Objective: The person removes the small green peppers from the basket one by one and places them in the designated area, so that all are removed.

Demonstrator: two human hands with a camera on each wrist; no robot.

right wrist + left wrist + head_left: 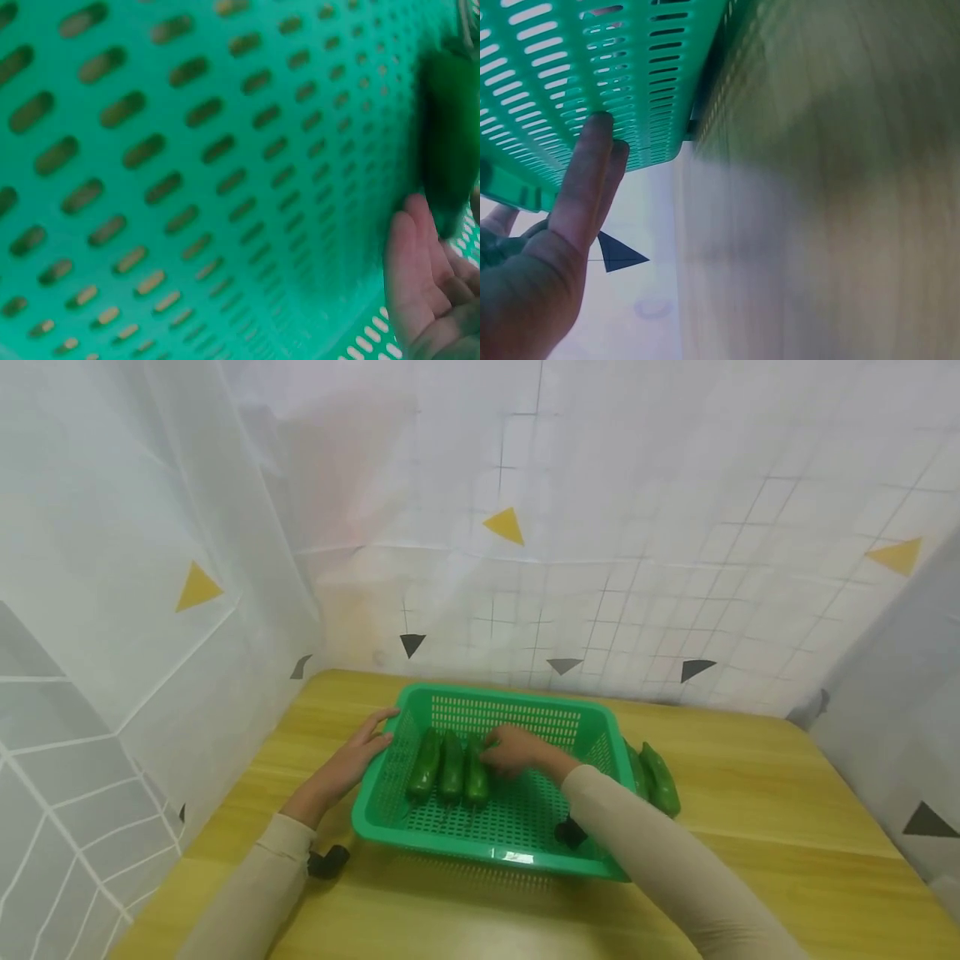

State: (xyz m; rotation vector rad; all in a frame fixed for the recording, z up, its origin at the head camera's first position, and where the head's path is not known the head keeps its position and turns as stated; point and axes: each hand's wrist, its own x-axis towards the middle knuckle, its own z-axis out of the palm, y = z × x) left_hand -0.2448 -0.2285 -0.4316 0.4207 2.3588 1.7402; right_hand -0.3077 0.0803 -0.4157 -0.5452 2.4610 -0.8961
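Observation:
Three long green peppers lie side by side in a green plastic basket [517, 862]: a left pepper [425, 768], a middle pepper [451, 770] and a right pepper [476, 781]. My right hand [517, 750] reaches inside and holds the far end of the right pepper. In the right wrist view, the fingers [420, 262] lie along the tip of that pepper [450, 135], whose stem points away. At the basket's left side, my left hand [352, 764] touches the rim. The left wrist view has its straight fingers [585, 180] against the slotted outer wall.
More green peppers [662, 781] lie on the wooden table [757, 810] just right of the basket, partly hidden by it. White patterned sheeting [600, 527] hangs behind the table and along its sides.

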